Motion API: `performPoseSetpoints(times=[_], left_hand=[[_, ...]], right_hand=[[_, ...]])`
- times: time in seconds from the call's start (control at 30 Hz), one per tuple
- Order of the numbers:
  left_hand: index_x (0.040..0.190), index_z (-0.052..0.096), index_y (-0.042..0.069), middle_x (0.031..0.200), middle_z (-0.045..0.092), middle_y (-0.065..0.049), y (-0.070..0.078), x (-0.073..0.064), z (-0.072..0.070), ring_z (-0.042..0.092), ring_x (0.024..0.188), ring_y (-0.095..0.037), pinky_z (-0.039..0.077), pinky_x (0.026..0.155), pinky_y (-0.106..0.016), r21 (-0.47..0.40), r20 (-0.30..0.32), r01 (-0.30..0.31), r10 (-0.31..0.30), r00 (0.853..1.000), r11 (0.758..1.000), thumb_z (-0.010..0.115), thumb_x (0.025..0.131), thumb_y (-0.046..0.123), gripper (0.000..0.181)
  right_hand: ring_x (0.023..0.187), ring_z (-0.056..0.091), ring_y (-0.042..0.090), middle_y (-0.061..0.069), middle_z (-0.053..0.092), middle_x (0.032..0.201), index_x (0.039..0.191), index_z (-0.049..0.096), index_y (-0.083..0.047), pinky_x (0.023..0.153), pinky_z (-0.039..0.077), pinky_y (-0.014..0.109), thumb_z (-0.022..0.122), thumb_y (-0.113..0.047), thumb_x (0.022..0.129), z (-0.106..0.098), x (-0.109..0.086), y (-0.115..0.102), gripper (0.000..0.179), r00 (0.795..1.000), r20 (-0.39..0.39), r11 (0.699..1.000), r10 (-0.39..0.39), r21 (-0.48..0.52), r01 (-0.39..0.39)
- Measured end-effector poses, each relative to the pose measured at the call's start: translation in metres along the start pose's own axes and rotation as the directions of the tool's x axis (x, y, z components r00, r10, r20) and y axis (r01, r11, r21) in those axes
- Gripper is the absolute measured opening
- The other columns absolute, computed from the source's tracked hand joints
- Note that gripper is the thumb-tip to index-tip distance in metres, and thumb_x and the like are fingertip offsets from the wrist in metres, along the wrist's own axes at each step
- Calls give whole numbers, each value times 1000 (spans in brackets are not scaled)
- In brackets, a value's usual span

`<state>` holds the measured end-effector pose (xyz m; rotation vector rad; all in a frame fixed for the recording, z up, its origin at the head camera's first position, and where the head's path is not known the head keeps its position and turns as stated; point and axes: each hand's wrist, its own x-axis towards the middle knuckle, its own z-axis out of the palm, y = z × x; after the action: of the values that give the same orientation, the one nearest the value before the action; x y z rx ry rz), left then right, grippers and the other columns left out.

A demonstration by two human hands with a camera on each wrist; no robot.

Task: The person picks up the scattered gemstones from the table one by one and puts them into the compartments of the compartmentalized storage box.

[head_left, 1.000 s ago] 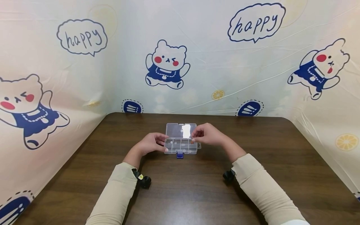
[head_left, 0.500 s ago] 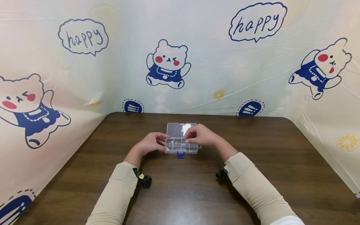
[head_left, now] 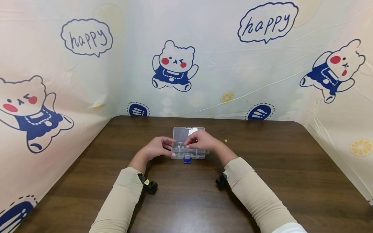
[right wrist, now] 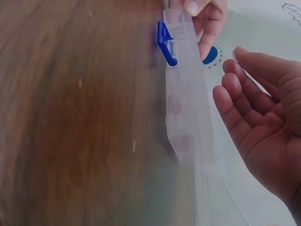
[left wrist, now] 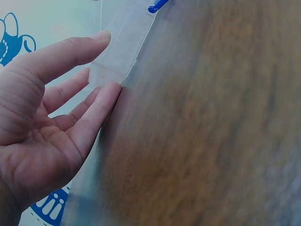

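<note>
A clear compartment box (head_left: pixel 198 156) with a blue latch (head_left: pixel 187 160) sits on the table, its transparent lid (head_left: pixel 180 134) raised behind it. At the box's left end my left hand (head_left: pixel 158 147) holds it, thumb near the front corner and fingers at the back. My right hand (head_left: pixel 204 139) hovers over the back compartments, thumb and fingertips drawn close together. In the right wrist view a pale sliver shows at those fingertips; whether it is a nail or a held piece I cannot tell. Small whitish pieces (head_left: pixel 179 146) lie in the back-left compartments.
On the brown table (head_left: pixel 180 207), a tiny yellowish piece (head_left: pixel 225 140) lies to the right of the box, beyond my right wrist. A patterned curtain (head_left: pixel 209 71) surrounds the table's back and sides. Black wrist cameras (head_left: pixel 151 187) hang beneath both sleeves.
My right hand has moved left over the box, from the right-end compartment, where an orange bit showed near its fingertips. The yellowish piece has come into sight. My left hand stays put.
</note>
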<state>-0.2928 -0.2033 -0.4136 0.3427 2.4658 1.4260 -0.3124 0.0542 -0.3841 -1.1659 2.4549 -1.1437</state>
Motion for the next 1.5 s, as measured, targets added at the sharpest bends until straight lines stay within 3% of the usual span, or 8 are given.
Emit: performPoseSetpoints(times=[0.33, 0.6, 1.03, 1.5], left_hand=[[129, 59, 3, 114, 62, -13, 0, 0, 0, 61, 101, -25, 52, 89, -36, -15, 3, 2, -1, 1000, 1000, 87, 72, 11, 64], [128, 59, 4, 114, 62, -12, 1, 0, 1, 61, 101, -25, 52, 90, -37, -9, 0, 7, -7, 1000, 1000, 87, 72, 10, 63], [129, 59, 4, 115, 62, -13, -2, 1, 2, 61, 102, -26, 52, 90, -36, 10, -3, 6, -6, 1000, 1000, 87, 73, 12, 63], [128, 60, 5, 115, 61, -13, 2, -1, 3, 59, 101, -26, 52, 91, -37, 14, -23, 26, -25, 999, 1000, 87, 72, 10, 62]], right_hand=[[74, 59, 12, 1, 68, 82, 92, 73, 0, 73, 53, 26, 73, -2, 86, 9, 8, 2, 7, 1000, -3, 999, -10, 46, 10], [76, 60, 13, 1, 69, 84, 94, 73, 1, 74, 53, 26, 72, -3, 87, 11, 7, 2, 8, 1000, -15, 999, 26, 48, -25], [82, 60, 19, 1, 69, 91, 99, 74, -1, 77, 54, 29, 74, -8, 87, 3, -7, 3, 14, 988, -104, 990, 114, 91, -104], [81, 60, 18, 1, 67, 88, 101, 73, -2, 77, 54, 29, 77, -12, 85, -5, -21, 4, 20, 980, -168, 993, 106, 69, -96]])
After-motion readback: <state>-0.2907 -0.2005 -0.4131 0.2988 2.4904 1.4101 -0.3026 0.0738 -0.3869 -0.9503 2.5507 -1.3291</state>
